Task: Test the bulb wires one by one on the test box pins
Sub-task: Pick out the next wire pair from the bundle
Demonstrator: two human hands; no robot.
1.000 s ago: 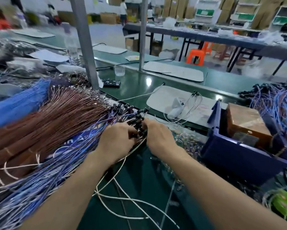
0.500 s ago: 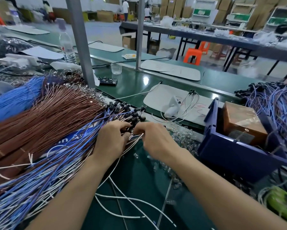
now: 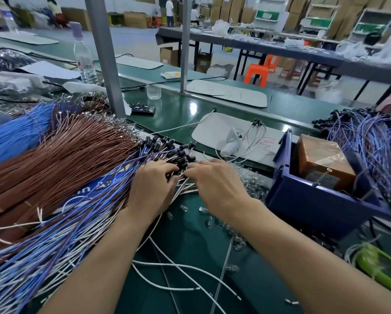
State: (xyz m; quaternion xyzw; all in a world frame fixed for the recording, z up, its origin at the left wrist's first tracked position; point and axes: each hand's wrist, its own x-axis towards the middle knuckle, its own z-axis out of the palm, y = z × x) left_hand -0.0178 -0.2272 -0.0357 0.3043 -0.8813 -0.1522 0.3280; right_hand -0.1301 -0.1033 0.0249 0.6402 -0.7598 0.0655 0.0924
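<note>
**Picking 1 wire from the bundle; box lies to the right**

Head cam, the only view. The bulb wires (image 3: 104, 200) lie as a big blue-and-white bundle on the green bench (image 3: 185, 241). Their long axis goes from lower left up to the right, w/ the black sockets (image 3: 167, 146) at the far end, exactly where the 2 hands meet. The left hand (image 3: 152, 189) has its fingers curled over the socket ends and grips them. The right hand (image 3: 217, 184) touches the sockets w/ its fingertips; whether it already pinches 1 wire I cannot tell, as the thumb is hidden. The brown box (image 3: 321, 159), probably the test box, sits in the blue bin (image 3: 314, 207) to the right of the hands; its pins are not visible. The right hand is nearer to it, so I judge that 1 socket end must travel rightward, approx. along the bundle axis.
</note>
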